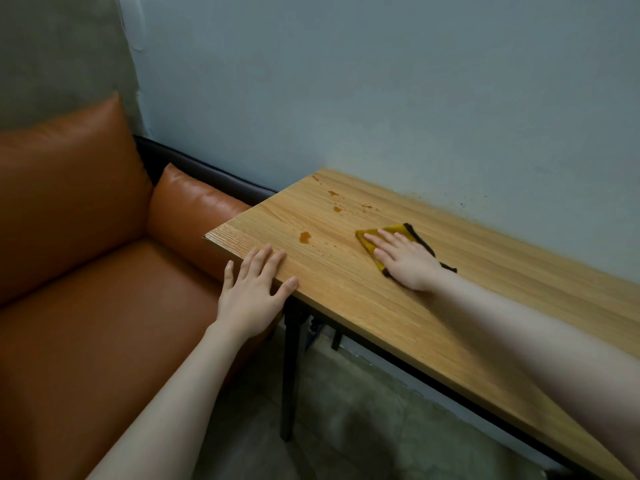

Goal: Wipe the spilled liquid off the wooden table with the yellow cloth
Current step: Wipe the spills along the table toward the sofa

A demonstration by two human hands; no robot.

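Observation:
A folded yellow cloth (370, 237) with a dark edge lies flat on the wooden table (450, 306). My right hand (405, 259) presses on it with straight fingers. Brown spilled liquid shows as a larger drop (304, 237) to the left of the cloth and as smaller drops (337, 200) farther back, toward the wall. My left hand (254, 292) rests flat on the table's near left corner, fingers spread, holding nothing.
An orange leather sofa (86, 271) stands against the table's left end. A pale blue wall (381, 98) runs along the table's far side. Black table legs (291, 375) and a concrete floor show below the near edge.

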